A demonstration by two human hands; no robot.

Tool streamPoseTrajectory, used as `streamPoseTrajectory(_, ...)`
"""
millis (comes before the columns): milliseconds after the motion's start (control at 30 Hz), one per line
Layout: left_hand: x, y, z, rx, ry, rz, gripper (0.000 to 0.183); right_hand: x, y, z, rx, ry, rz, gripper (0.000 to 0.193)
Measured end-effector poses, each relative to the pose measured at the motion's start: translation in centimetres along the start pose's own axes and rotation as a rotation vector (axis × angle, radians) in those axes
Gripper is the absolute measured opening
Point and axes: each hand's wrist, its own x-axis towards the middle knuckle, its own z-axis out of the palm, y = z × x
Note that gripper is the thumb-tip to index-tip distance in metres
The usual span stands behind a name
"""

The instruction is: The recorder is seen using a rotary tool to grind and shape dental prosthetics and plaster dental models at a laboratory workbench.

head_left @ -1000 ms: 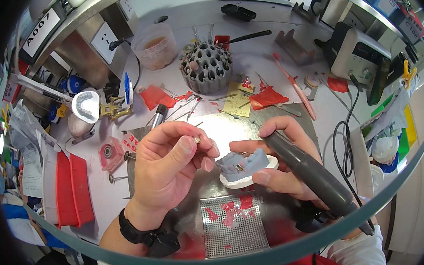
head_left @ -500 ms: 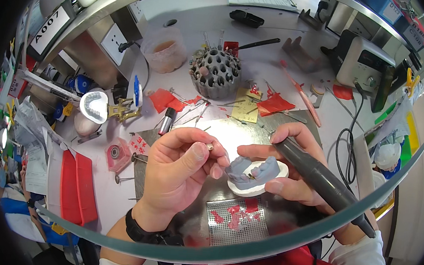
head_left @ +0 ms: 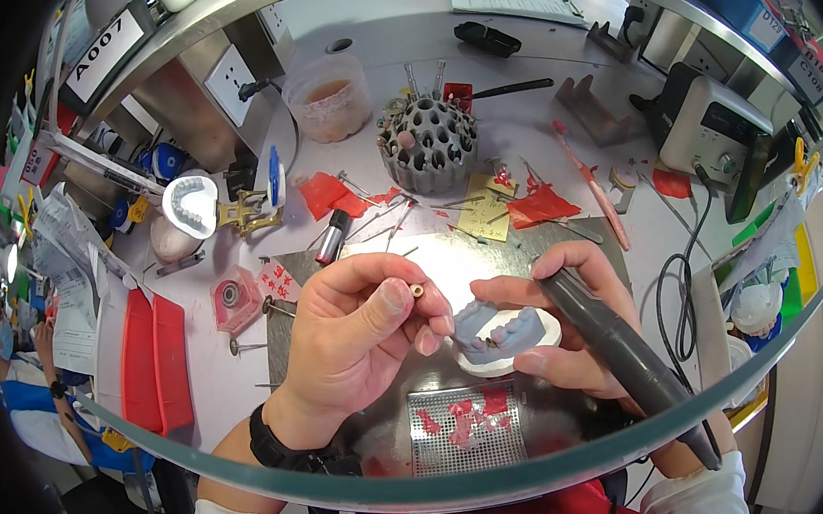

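My left hand (head_left: 352,339) is closed in a pinch, thumb and index finger holding a tiny gold-beige ring-like piece, likely a dental crown (head_left: 416,291), its round hole showing. To the right, my right hand (head_left: 581,370) grips two things at once. A dark grey rotary handpiece (head_left: 613,341) lies across its palm, its tip end pointing up and left. The same hand's thumb and fingers steady a grey-blue dental model (head_left: 519,331) on a white plaster base (head_left: 490,368). A small gold-coloured spot shows among the model's teeth. The two hands are apart.
Below the model lies a perforated metal tray (head_left: 423,459) with red wax scraps. Behind stand a grey bur holder (head_left: 426,166) and a cloudy tub (head_left: 325,105). Loose tools and red wax sheets (head_left: 541,205) lie between. A control box (head_left: 707,126) with a cable stands right; a clear shield edge crosses the front.
The small crown has turned between my left fingertips, so its hole now faces me. The whole view has shifted slightly; my right hand keeps its grip on the handpiece and model.
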Motion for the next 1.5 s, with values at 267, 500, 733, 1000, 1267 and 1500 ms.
streamPoseTrajectory(267, -0.2, -0.1, 0.1, 0.043, 0.006, 0.049, 0.018, 1.1, 0.2, -2.3, -0.333, -0.166, -0.099, 0.061)
streamPoseTrajectory(500, 0.9, 2.3, 1.7, 1.073, 0.175, -0.321, 0.009, 1.4, 0.5, -4.8, -0.593, -0.183, -0.193, 0.056)
streamPoseTrajectory(733, 1.6, 1.9, 2.3, 1.483, -0.025, -0.043, 0.016, 1.4, -1.7, -3.8, -0.991, 0.151, -0.472, 0.051)
streamPoseTrajectory(1000, 3.9, -2.0, 5.9, 0.629, -0.062, -0.388, 0.034, -0.4, -4.2, 0.7, -0.153, 0.120, -0.126, 0.054)
streamPoseTrajectory(1267, 5.7, -2.6, 7.5, 0.030, -0.087, 0.004, 0.022, -1.3, -1.6, 0.1, -0.843, 0.125, -0.015, 0.030)
streamPoseTrajectory(1500, 4.5, -1.4, 7.8, -0.002, -0.019, 0.063, 0.040, -1.1, -3.9, -0.5, -0.010, -0.288, 0.565, 0.022)
